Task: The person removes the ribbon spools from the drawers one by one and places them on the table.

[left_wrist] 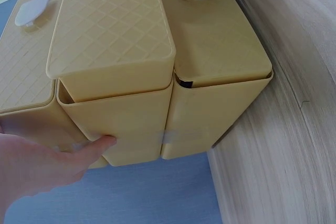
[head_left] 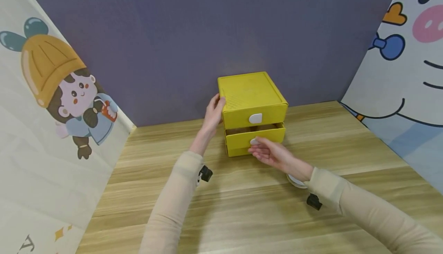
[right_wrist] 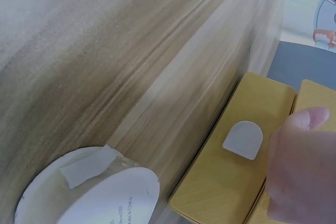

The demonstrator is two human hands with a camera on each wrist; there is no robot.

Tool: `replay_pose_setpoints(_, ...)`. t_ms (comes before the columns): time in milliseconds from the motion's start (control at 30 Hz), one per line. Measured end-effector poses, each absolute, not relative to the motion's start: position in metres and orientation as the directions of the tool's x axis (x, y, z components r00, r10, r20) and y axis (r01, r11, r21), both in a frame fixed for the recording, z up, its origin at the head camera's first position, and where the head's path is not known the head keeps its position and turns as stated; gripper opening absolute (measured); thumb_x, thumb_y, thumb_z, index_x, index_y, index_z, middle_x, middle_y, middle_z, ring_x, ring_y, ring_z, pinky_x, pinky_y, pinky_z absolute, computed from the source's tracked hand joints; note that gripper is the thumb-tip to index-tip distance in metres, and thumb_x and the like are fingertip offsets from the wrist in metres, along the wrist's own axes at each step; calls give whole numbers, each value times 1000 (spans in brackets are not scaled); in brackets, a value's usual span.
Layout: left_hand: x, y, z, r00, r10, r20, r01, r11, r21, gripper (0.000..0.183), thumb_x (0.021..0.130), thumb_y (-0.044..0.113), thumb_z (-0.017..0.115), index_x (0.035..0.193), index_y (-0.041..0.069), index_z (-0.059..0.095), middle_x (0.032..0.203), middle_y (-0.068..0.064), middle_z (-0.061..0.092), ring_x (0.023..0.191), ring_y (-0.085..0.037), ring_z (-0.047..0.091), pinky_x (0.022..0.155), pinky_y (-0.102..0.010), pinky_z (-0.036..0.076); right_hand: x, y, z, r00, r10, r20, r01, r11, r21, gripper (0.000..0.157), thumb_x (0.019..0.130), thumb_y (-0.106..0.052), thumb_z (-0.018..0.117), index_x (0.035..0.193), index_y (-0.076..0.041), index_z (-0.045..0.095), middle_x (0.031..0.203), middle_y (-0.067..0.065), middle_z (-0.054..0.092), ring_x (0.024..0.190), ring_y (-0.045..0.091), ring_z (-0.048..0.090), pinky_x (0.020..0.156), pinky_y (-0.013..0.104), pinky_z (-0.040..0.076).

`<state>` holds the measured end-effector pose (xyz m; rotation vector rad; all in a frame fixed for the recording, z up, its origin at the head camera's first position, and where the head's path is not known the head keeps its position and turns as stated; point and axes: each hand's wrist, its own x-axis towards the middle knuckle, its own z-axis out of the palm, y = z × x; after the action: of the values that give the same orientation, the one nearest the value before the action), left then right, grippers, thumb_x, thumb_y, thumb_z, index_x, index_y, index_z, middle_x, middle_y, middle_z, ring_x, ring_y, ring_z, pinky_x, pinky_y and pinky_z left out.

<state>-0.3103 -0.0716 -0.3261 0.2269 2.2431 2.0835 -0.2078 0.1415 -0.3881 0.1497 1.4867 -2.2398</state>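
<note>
Where dark wall (head_left: 221,27) meets wooden table (head_left: 235,204): yellow drawer box (head_left: 254,106)

Box stands three tiers high. Middle drawer (head_left: 237,143), diamond-textured in front, juts partly out. Left hand (head_left: 212,115), fingers extended, lies against the box's side. Right hand (head_left: 271,153) pinches that drawer's rounded white handle (head_left: 253,141).

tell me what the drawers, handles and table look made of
Drawers: probably molded plastic, matte to satin; rounded edges and an embossed lattice suggest it.
Handles: likely white plastic, smooth, with thin, clean edges.
Table: wood or wood-look laminate, low sheen; streaky grain shows, but could be printed.
</note>
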Motion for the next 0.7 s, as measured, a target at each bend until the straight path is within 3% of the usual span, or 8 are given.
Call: replay_pose_setpoints(700, -310, -70, -324, -988, 149, 50, 60, 67, 996, 64, 104, 45, 43, 159, 18, 22, 163, -4, 28, 147, -25, 34, 112, -52, 39, -192, 144, -391, -896, -326, -302, 400, -295, -868, 24, 104, -30, 53, 106, -11, 68, 96, 3, 76, 88, 9, 71, 79, 17, 56)
